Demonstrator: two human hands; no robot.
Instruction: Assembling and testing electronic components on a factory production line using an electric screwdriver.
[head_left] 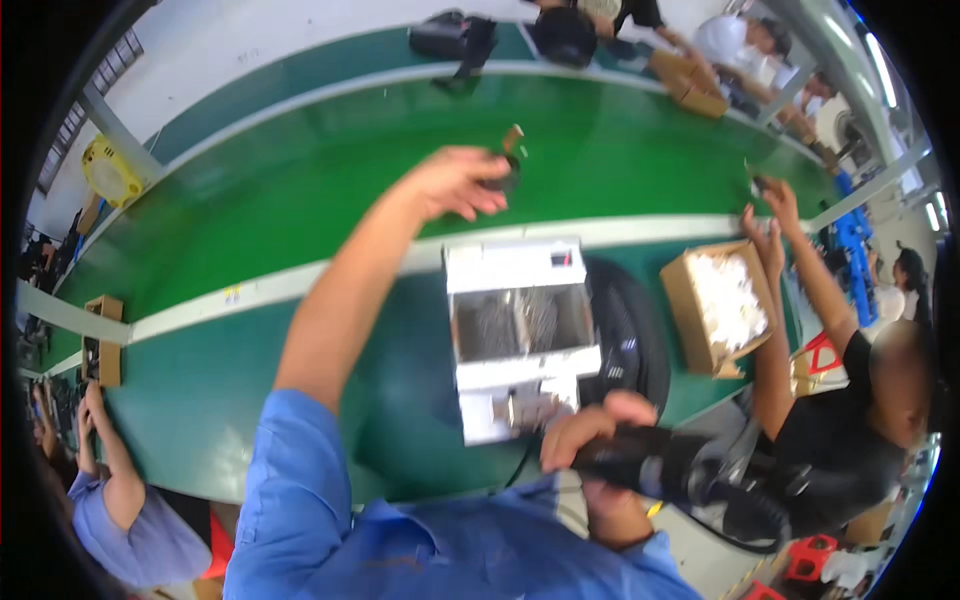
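Note:
My left hand (455,183) is stretched far out over the green belt (300,190), with its fingers closed on a small dark part (508,160) that has a brown tab sticking up. My right hand (590,430) is near my body and grips a black power screwdriver (660,465) with a cable trailing off it. Between the two hands stands a white open box (520,330) with small metal pieces inside. A round black pad (625,340) lies behind the box.
A cardboard box (715,305) full of white pieces stands to the right. A person in black on the right reaches both hands over the belt. Another person in blue sits at the left by small cardboard boxes (103,340). Black bags (455,40) lie beyond the belt.

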